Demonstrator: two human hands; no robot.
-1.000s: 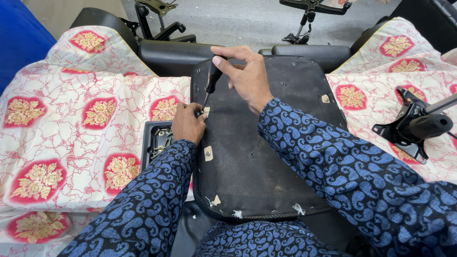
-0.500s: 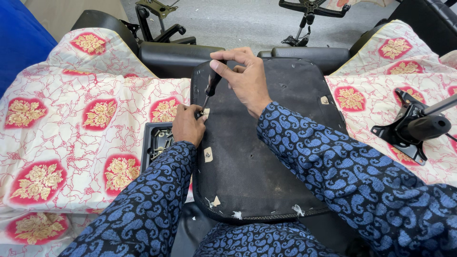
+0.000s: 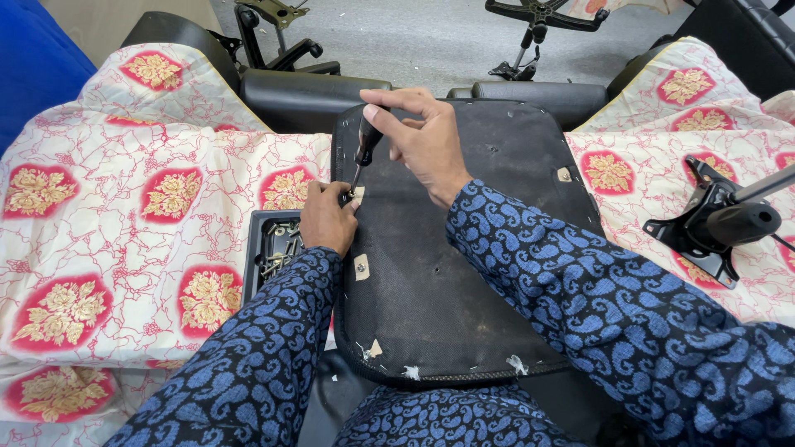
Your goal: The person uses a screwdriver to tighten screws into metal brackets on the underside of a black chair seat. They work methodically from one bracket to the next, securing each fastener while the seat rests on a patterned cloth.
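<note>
Right hand [image 3: 426,145] clamped on the black handle of a screwdriver [image 3: 364,147], fingers wrapped round the grip from above. Left hand [image 3: 327,217] closed at the tool's tip, pinching down beside a small pale tab on the left edge of the seat base [image 3: 464,273]; whether a screw sits between those fingertips cannot be told.

Screwdriver over the upper left edge of the seat base, near its far left corner. Long axis steeply tilted: handle up and away toward the far edge, thin metal shaft running down and slightly left to the tip at the left hand.

Judged stiff, light and narrow, the handle smooth plastic and likely to twist in a loose grip; best held round the fat part of the handle, with the tip steadied low on the shaft. Seat base judged broad, flat and rigid, covered in dusty black fabric, frayed white bits along its near edge; unlikely to shift under light pressure.

Just left of the seat base, a black tray of screws [image 3: 277,248], touching or nearly touching the left forearm. Beneath both, a red-and-white floral cloth [image 3: 124,215]. On the right edge, a black chair mechanism [image 3: 716,228] lying on the cloth, well apart from both hands.
</note>
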